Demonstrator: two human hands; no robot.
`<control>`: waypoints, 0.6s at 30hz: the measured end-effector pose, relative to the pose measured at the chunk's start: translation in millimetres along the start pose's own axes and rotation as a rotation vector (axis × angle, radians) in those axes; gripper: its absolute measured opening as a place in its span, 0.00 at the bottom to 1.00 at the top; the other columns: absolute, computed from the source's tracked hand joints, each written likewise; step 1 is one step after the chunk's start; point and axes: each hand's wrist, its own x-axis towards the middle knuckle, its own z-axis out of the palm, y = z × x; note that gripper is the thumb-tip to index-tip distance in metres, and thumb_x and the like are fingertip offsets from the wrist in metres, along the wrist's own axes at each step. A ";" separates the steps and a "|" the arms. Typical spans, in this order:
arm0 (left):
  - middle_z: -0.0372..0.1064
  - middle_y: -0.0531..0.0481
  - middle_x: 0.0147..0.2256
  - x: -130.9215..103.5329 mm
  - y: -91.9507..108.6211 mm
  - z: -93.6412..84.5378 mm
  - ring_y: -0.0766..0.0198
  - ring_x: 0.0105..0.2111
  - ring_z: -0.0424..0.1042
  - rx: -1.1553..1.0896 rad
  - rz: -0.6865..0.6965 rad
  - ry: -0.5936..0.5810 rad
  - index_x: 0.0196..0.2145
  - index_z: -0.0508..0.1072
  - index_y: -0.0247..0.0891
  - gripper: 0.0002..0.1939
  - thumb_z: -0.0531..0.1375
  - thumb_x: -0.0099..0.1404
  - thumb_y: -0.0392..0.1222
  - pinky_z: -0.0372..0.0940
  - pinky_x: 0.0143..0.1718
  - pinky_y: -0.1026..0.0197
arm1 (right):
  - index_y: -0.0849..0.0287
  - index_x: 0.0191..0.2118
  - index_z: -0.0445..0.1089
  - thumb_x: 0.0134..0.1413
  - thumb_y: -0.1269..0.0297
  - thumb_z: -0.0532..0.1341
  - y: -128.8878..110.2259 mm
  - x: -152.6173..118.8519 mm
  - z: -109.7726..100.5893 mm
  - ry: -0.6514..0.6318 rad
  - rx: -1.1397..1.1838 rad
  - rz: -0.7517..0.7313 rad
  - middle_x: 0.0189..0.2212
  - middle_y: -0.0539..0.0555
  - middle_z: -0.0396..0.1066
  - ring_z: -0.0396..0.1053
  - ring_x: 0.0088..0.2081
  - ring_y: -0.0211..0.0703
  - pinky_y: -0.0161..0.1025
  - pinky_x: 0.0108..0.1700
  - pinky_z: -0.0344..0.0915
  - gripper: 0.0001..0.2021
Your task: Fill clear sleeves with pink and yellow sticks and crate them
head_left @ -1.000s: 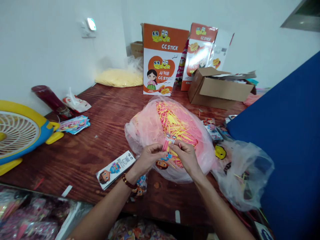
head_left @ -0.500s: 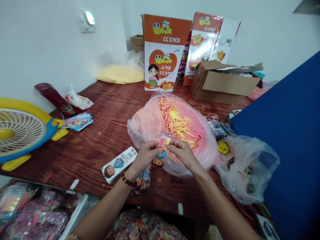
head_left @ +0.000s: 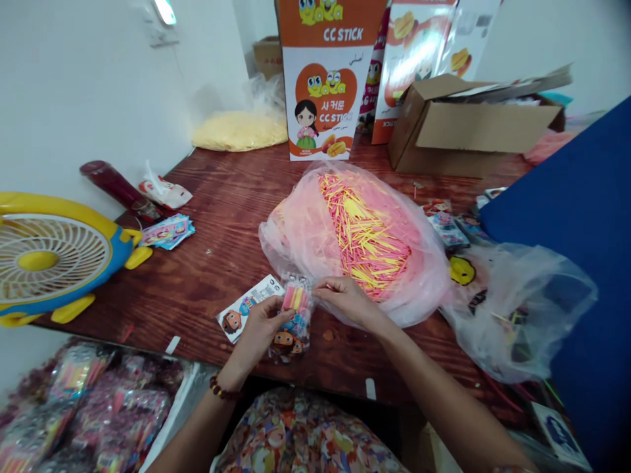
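My left hand [head_left: 260,328] pinches a small printed card with pink and yellow sticks [head_left: 294,299] across its upper part. A clear plastic packet [head_left: 286,345] with a cartoon face lies against the card; whether the card is inside it I cannot tell. Just right of the card, my right hand [head_left: 348,299] has its fingertips pressed together, with a tiny pink bit showing between them. Behind both hands rests a big translucent bag of loose pink and yellow sticks [head_left: 367,230]. Partly behind my left hand lies a white printed card stack [head_left: 249,305].
A yellow fan [head_left: 54,256] stands at left, near blue-pink packets [head_left: 170,230]. Filled packets [head_left: 98,407] lie below the table edge. Boxes [head_left: 323,98] and an open carton [head_left: 473,131] stand behind. A clear bag [head_left: 522,309] and a blue panel [head_left: 566,217] are at right.
Both hands have come down toward me and left with the card. My right hand has let go of the card and moved apart from it. The view has tilted down.
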 end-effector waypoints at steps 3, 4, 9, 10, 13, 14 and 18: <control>0.76 0.48 0.32 -1.3 -15.1 -4.1 0.60 0.32 0.72 0.181 0.021 0.008 0.35 0.76 0.34 0.15 0.65 0.57 0.50 0.66 0.36 0.60 | 0.61 0.28 0.75 0.53 0.59 0.61 -1.0 1.1 0.1 0.015 -0.105 -0.005 0.20 0.45 0.66 0.60 0.25 0.35 0.33 0.30 0.54 0.11; 0.76 0.47 0.35 -1.1 -19.3 -2.7 0.58 0.35 0.73 0.265 0.057 0.033 0.38 0.76 0.35 0.15 0.64 0.58 0.49 0.67 0.39 0.58 | 0.61 0.28 0.75 0.53 0.59 0.61 -1.5 0.6 -1.6 0.037 -0.114 -0.011 0.20 0.45 0.65 0.60 0.26 0.35 0.33 0.30 0.54 0.11; 0.71 0.39 0.48 -3.7 -34.9 10.2 0.49 0.49 0.68 0.757 0.306 0.275 0.57 0.68 0.37 0.26 0.61 0.62 0.45 0.62 0.54 0.45 | 0.59 0.30 0.73 0.55 0.56 0.59 4.0 -7.1 -31.4 0.198 -0.103 -0.046 0.23 0.46 0.66 0.61 0.26 0.36 0.34 0.31 0.55 0.12; 0.70 0.39 0.48 -4.9 -37.2 11.3 0.49 0.49 0.68 0.806 0.334 0.296 0.58 0.66 0.37 0.27 0.60 0.63 0.45 0.62 0.53 0.45 | 0.59 0.31 0.73 0.55 0.56 0.59 7.8 -8.9 -41.6 0.234 -0.120 -0.049 0.24 0.47 0.67 0.62 0.27 0.37 0.34 0.32 0.56 0.12; 0.68 0.40 0.47 -5.5 -41.7 6.2 0.49 0.46 0.68 0.840 0.389 0.324 0.59 0.65 0.37 0.27 0.58 0.65 0.49 0.64 0.50 0.46 | 0.59 0.33 0.72 0.57 0.60 0.56 21.9 -12.4 -77.8 0.337 -0.324 -0.001 0.26 0.48 0.69 0.64 0.28 0.38 0.34 0.32 0.57 0.11; 0.69 0.40 0.46 -3.8 -41.7 1.4 0.50 0.45 0.68 0.836 0.401 0.329 0.59 0.65 0.37 0.26 0.57 0.66 0.50 0.65 0.49 0.46 | 0.59 0.33 0.72 0.57 0.62 0.56 26.2 -12.8 -90.5 0.361 -0.445 0.051 0.25 0.49 0.69 0.63 0.28 0.39 0.34 0.31 0.56 0.10; 0.69 0.39 0.47 11.2 -32.1 -28.0 0.48 0.47 0.67 0.954 0.388 0.425 0.56 0.68 0.38 0.25 0.54 0.67 0.53 0.63 0.50 0.46 | 0.61 0.36 0.72 0.57 0.69 0.54 33.8 -7.2 -132.9 0.411 -0.922 0.241 0.31 0.55 0.74 0.68 0.32 0.42 0.35 0.33 0.56 0.09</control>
